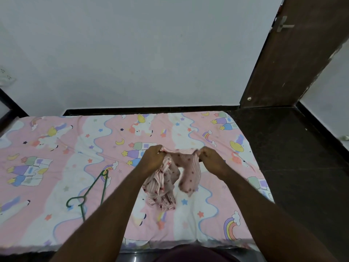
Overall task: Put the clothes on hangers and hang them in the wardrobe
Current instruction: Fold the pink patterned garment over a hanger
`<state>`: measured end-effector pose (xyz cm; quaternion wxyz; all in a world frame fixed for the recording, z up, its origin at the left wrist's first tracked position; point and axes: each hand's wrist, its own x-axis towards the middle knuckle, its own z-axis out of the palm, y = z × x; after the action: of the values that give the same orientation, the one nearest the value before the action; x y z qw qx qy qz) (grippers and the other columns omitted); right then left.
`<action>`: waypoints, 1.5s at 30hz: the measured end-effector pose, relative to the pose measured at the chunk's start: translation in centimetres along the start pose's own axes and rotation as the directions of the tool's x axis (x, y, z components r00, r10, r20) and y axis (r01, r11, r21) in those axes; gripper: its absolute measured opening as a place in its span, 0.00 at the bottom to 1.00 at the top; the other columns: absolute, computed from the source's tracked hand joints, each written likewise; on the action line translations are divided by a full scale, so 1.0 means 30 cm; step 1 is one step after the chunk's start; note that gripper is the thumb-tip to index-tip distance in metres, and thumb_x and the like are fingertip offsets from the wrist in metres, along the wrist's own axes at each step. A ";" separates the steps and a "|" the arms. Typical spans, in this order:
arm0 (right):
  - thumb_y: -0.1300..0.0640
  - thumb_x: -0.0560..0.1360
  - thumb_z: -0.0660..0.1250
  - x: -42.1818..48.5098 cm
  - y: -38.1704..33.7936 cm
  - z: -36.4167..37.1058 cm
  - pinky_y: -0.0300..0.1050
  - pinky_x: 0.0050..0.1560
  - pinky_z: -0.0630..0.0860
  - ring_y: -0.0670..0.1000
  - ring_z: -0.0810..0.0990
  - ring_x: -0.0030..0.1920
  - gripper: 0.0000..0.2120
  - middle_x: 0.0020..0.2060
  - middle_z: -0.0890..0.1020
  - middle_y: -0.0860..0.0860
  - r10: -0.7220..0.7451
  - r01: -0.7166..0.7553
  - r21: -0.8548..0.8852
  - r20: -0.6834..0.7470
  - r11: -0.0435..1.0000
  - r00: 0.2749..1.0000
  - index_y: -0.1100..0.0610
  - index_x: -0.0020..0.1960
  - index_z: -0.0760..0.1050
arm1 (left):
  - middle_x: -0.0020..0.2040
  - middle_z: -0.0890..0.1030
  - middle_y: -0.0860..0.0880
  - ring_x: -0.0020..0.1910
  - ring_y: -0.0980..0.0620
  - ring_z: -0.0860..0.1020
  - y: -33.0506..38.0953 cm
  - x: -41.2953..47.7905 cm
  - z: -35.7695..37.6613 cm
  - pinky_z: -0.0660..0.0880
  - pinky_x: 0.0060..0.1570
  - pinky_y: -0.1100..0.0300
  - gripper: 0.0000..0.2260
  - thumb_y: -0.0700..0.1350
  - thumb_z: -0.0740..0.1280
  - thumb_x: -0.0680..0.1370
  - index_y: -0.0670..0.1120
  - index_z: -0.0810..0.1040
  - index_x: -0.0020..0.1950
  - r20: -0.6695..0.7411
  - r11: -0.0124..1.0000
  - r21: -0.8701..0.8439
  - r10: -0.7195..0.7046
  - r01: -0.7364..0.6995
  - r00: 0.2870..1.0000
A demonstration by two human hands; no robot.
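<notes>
Left hand (154, 157) and right hand (210, 157) each pinch the top edge of a small pink garment (186, 167), held up over the bed (56, 231), its lower folds bunched on the sheet. Best to spread the neck opening wide and shake it flat first. Green hanger (90, 190) lies free to the left, near.

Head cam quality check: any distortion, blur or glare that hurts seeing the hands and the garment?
Head view: wide-angle bend curves the bed edges and door; light is soft and even, no glare; left hand, right hand and pink garment look slightly soft; green hanger reads clearly.
</notes>
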<state>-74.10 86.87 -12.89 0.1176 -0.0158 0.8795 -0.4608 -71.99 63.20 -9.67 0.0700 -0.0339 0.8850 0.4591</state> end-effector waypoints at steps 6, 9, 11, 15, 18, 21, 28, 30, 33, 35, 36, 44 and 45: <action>0.64 0.81 0.62 -0.045 -0.214 0.009 0.37 0.36 0.72 0.45 0.75 0.32 0.09 0.34 0.79 0.53 -0.239 0.209 0.158 0.202 0.965 0.950 0.57 0.43 0.75 | 0.53 0.80 0.55 0.51 0.57 0.79 0.025 -0.057 0.062 0.75 0.47 0.62 0.17 0.46 0.73 0.74 0.52 0.75 0.61 0.254 0.991 -0.133 0.030 0.004 0.967; 0.63 0.80 0.64 -0.040 -0.235 0.037 0.46 0.44 0.77 0.46 0.80 0.38 0.08 0.38 0.83 0.54 -0.293 0.267 0.143 0.223 0.953 0.930 0.58 0.42 0.77 | 0.52 0.82 0.53 0.50 0.59 0.80 0.024 -0.048 0.101 0.75 0.48 0.68 0.13 0.42 0.70 0.76 0.49 0.78 0.60 0.244 0.988 -0.124 0.119 -0.091 0.962; 0.62 0.79 0.65 -0.042 -0.228 0.049 0.45 0.46 0.78 0.46 0.82 0.41 0.07 0.39 0.84 0.52 -0.287 0.249 0.236 0.146 0.940 0.947 0.58 0.43 0.77 | 0.45 0.82 0.51 0.43 0.57 0.78 0.041 -0.048 0.100 0.72 0.40 0.65 0.05 0.40 0.65 0.79 0.47 0.80 0.51 0.140 0.993 -0.080 0.097 -0.086 0.985; 0.56 0.73 0.74 -0.063 -0.156 0.073 0.40 0.49 0.76 0.44 0.78 0.46 0.13 0.49 0.81 0.49 -0.191 0.166 0.236 0.087 0.957 0.978 0.55 0.55 0.76 | 0.35 0.79 0.51 0.32 0.57 0.75 0.063 -0.045 0.081 0.68 0.32 0.64 0.11 0.46 0.62 0.82 0.44 0.78 0.43 -0.019 0.981 -0.189 -0.045 0.041 0.999; 0.56 0.74 0.73 -0.073 -0.097 0.128 0.41 0.51 0.74 0.47 0.78 0.51 0.17 0.53 0.80 0.49 -0.169 0.160 0.061 0.225 0.985 0.960 0.53 0.60 0.74 | 0.34 0.77 0.45 0.34 0.50 0.75 0.064 -0.020 0.042 0.69 0.39 0.61 0.15 0.55 0.65 0.79 0.44 0.77 0.42 0.037 0.892 -0.406 -0.200 0.198 0.979; 0.60 0.80 0.64 -0.052 -0.084 0.141 0.46 0.41 0.71 0.52 0.76 0.39 0.05 0.39 0.79 0.54 -0.186 0.187 -0.012 0.069 0.982 0.980 0.59 0.46 0.75 | 0.36 0.74 0.45 0.37 0.50 0.73 0.074 -0.018 0.006 0.67 0.41 0.56 0.16 0.57 0.65 0.78 0.44 0.76 0.43 0.091 0.876 -0.441 -0.173 0.195 0.981; 0.59 0.75 0.72 -0.003 -0.140 0.054 0.39 0.35 0.71 0.51 0.79 0.34 0.08 0.36 0.84 0.52 -0.061 0.057 0.324 0.001 0.944 0.998 0.59 0.40 0.77 | 0.40 0.78 0.43 0.39 0.50 0.75 -0.012 -0.003 -0.069 0.68 0.41 0.57 0.16 0.51 0.62 0.82 0.39 0.79 0.47 -0.043 0.945 -0.291 -0.169 0.149 0.985; 0.56 0.75 0.72 0.014 -0.148 0.041 0.42 0.36 0.68 0.51 0.74 0.36 0.10 0.37 0.81 0.50 0.032 -0.062 0.494 0.069 0.867 0.997 0.57 0.37 0.76 | 0.45 0.79 0.43 0.45 0.49 0.76 -0.016 -0.008 -0.069 0.68 0.45 0.56 0.17 0.52 0.63 0.81 0.39 0.80 0.52 -0.039 0.919 -0.344 -0.219 0.193 0.975; 0.47 0.67 0.77 0.034 -0.171 0.037 0.46 0.43 0.68 0.53 0.71 0.39 0.13 0.42 0.76 0.56 0.196 -0.283 0.630 0.206 0.723 0.959 0.56 0.41 0.80 | 0.61 0.78 0.49 0.59 0.50 0.77 0.007 -0.028 -0.059 0.72 0.51 0.58 0.22 0.57 0.67 0.77 0.46 0.74 0.66 -0.035 0.951 -0.301 -0.084 0.070 0.996; 0.39 0.64 0.76 0.052 -0.175 0.047 0.48 0.48 0.71 0.53 0.75 0.44 0.24 0.46 0.81 0.54 0.301 -0.355 0.641 0.197 0.681 0.933 0.56 0.49 0.82 | 0.68 0.69 0.56 0.64 0.53 0.71 0.025 -0.045 -0.046 0.72 0.60 0.54 0.34 0.60 0.72 0.72 0.54 0.64 0.74 0.008 0.967 -0.253 -0.008 0.009 1.000; 0.33 0.62 0.74 0.061 -0.176 0.054 0.49 0.49 0.72 0.53 0.75 0.45 0.30 0.46 0.81 0.54 0.334 -0.373 0.638 0.187 0.674 0.924 0.57 0.50 0.82 | 0.69 0.66 0.57 0.64 0.54 0.69 0.032 -0.050 -0.037 0.70 0.63 0.53 0.38 0.61 0.74 0.70 0.57 0.61 0.76 0.049 0.974 -0.225 0.023 -0.011 0.999; 0.36 0.76 0.64 0.019 -0.246 0.066 0.50 0.56 0.78 0.55 0.84 0.47 0.27 0.46 0.85 0.57 0.125 -0.263 0.705 0.242 0.659 0.962 0.61 0.51 0.80 | 0.42 0.84 0.55 0.36 0.64 0.78 0.084 -0.087 0.044 0.73 0.40 0.63 0.12 0.52 0.63 0.81 0.46 0.81 0.51 0.063 0.980 -0.143 0.150 -0.140 0.987; 0.35 0.74 0.65 0.012 -0.240 0.058 0.52 0.56 0.78 0.55 0.84 0.49 0.29 0.49 0.85 0.56 0.083 -0.240 0.739 0.243 0.629 0.966 0.61 0.55 0.79 | 0.34 0.81 0.56 0.30 0.64 0.75 0.093 -0.092 0.037 0.70 0.35 0.62 0.15 0.53 0.60 0.82 0.44 0.80 0.47 0.003 0.977 -0.173 0.125 -0.122 0.992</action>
<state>-74.64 81.26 -8.04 0.2357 0.0717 0.5859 -0.7721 -69.50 65.71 -7.62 0.0444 0.0184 0.8418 0.5377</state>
